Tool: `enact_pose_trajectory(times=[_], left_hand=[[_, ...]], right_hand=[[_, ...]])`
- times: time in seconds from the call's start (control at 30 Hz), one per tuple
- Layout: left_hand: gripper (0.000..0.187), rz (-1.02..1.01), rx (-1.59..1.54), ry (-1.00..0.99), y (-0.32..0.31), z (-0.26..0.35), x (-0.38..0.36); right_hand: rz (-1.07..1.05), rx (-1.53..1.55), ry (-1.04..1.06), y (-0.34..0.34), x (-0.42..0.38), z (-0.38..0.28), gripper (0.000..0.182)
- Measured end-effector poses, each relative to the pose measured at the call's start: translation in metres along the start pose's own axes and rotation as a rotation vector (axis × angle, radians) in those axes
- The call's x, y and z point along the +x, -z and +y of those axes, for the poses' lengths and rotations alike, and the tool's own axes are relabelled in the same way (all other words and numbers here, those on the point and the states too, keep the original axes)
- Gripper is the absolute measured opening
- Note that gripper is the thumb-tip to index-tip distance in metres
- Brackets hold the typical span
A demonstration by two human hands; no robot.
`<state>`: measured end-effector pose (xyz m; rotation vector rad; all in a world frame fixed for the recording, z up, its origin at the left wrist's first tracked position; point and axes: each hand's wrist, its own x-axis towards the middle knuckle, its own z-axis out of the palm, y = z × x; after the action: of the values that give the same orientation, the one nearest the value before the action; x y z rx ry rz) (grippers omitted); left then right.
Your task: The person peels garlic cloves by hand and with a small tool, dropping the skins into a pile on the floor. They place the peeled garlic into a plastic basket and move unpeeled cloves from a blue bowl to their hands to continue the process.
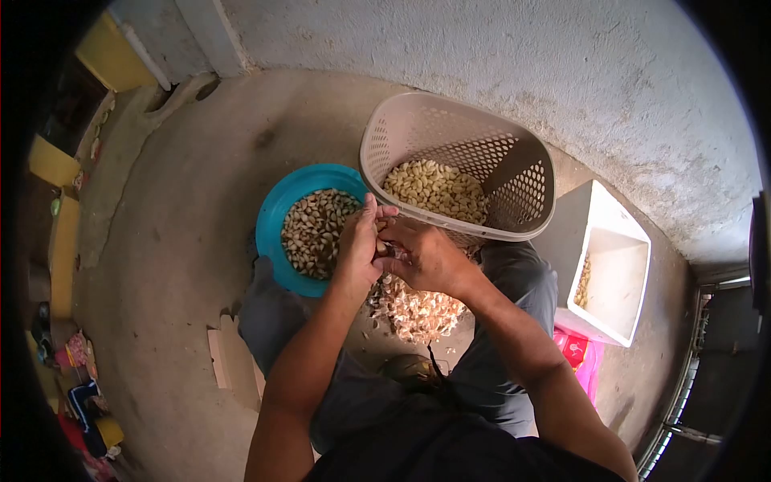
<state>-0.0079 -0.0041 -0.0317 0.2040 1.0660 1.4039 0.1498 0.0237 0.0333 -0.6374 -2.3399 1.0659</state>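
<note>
In the head view my left hand (360, 243) and my right hand (427, 254) meet above the floor, fingers closed together on a small garlic clove (383, 250), partly hidden by the fingers. Just left of them stands a blue basin (269, 229) with unpeeled garlic cloves (312, 234) in it. Beyond my hands a tall beige perforated basket (522, 153) leans tilted, holding many peeled cloves (438, 189). Below my hands a heap of garlic skins (418, 309) lies on the floor between my legs.
On the right a white foam box (618, 321) is tipped toward me, with some cloves (583, 281) inside. A pink bag (590, 369) lies under it. Flattened cardboard (229, 361) is at my left. A rough wall (498, 56) rises behind the basket. Assorted clutter (84, 402) lies at far left.
</note>
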Motion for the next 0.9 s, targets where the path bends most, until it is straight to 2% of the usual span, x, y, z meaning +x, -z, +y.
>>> enact_pose_trajectory(times=[0.1, 0.2, 0.3, 0.4, 0.47, 0.53, 0.67, 0.73, 0.83, 0.9], left_hand=[[0.049, -0.022, 0.014, 0.038, 0.003, -0.002, -0.001], [0.044, -0.091, 0.041, 0.046, -0.001, 0.004, -0.005], [0.039, -0.161, 0.043, -0.009, -0.010, 0.009, -0.014], [0.032, -0.212, 0.030, -0.047, -0.018, 0.012, -0.023], [0.028, -0.228, 0.004, -0.053, -0.017, 0.013, -0.025], [0.025, -0.235, -0.041, -0.052, -0.016, 0.012, -0.026], [0.022, -0.205, -0.060, -0.032, -0.009, 0.011, -0.021], [0.021, -0.189, -0.082, -0.013, -0.007, 0.012, -0.021], [0.019, -0.143, -0.074, -0.033, -0.008, 0.017, -0.022], [0.019, -0.130, -0.102, -0.011, -0.007, 0.018, -0.020]], right_hand=[[0.012, 0.046, 0.082, -0.005, 0.004, 0.021, 0.023], [0.007, 0.529, -0.214, 0.008, 0.007, 0.018, 0.012], [0.065, 0.752, -0.381, 0.020, 0.010, 0.019, 0.010], [0.135, 0.898, -0.276, 0.004, 0.012, 0.042, 0.010], [0.170, 0.900, -0.264, 0.000, 0.010, 0.047, 0.012], [0.207, 0.742, -0.343, 0.006, 0.011, 0.039, 0.016], [0.301, 0.411, -0.228, -0.007, 0.012, 0.052, 0.024], [0.346, 0.182, -0.190, -0.001, 0.012, 0.038, 0.028], [0.156, 0.097, -0.365, 0.019, 0.008, 0.034, 0.030], [0.142, 0.039, -0.273, 0.022, 0.007, 0.036, 0.032]])
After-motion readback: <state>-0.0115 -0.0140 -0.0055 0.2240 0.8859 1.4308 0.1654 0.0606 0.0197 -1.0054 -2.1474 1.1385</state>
